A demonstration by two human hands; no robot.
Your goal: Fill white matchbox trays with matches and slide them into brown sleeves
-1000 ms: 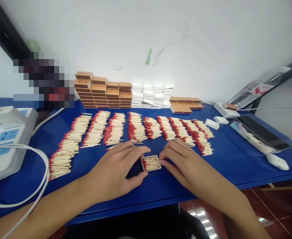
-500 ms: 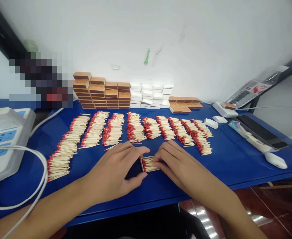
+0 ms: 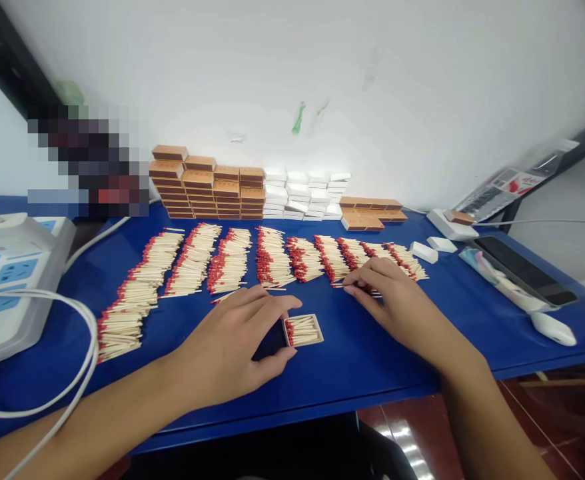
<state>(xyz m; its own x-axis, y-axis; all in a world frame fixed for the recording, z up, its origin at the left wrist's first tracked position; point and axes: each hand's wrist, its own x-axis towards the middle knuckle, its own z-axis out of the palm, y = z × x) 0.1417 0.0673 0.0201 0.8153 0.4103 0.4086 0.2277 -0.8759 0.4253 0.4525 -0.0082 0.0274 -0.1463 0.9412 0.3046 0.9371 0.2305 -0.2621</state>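
Observation:
A small open matchbox tray (image 3: pixel 302 330), partly filled with red-tipped matches, lies on the blue table (image 3: pixel 352 360). My left hand (image 3: pixel 237 343) rests beside it, thumb and fingers pinching the tray's left end. My right hand (image 3: pixel 390 297) has reached to the rows of loose matches (image 3: pixel 272 257) and its fingertips press together on matches in a right-hand row (image 3: pixel 352 253). Several rows of matches stretch across the table from left to right.
Brown matchbox sleeves (image 3: pixel 205 190) and white trays (image 3: pixel 305 193) are stacked against the wall. A white power strip (image 3: pixel 7 280) with a looped cable (image 3: pixel 80 313) sits at the left. A phone (image 3: pixel 522 270), white mouse (image 3: pixel 552 328) and small white boxes (image 3: pixel 425 251) lie at the right.
My right hand left the matchbox tray and moved up and right to the match rows. The left hand and tray stayed in place.

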